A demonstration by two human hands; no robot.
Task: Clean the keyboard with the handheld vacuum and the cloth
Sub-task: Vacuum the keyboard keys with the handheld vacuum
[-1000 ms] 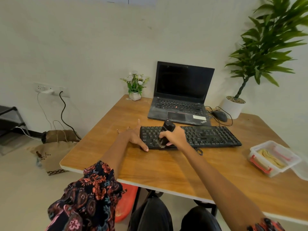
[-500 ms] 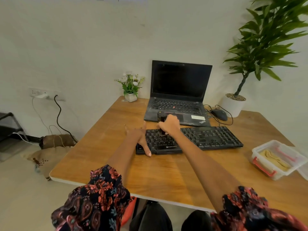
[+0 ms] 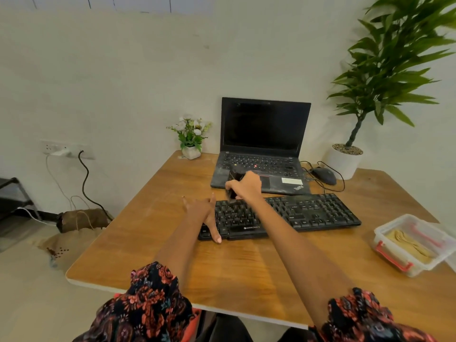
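On the wooden table [image 3: 153, 245], my left hand [image 3: 201, 213] lies flat with straight fingers on the left end of the black keyboard [image 3: 308, 215], thumb stretched along its front corner, steadying it. My right hand [image 3: 246, 187] is curled tight round the small black handheld vacuum [image 3: 234, 177], its lower end down at the keyboard's far row of keys, just in front of the open laptop [image 3: 265, 146]. Far right sits a clear plastic box [image 3: 409, 245] holding a folded yellowish cloth [image 3: 404, 244].
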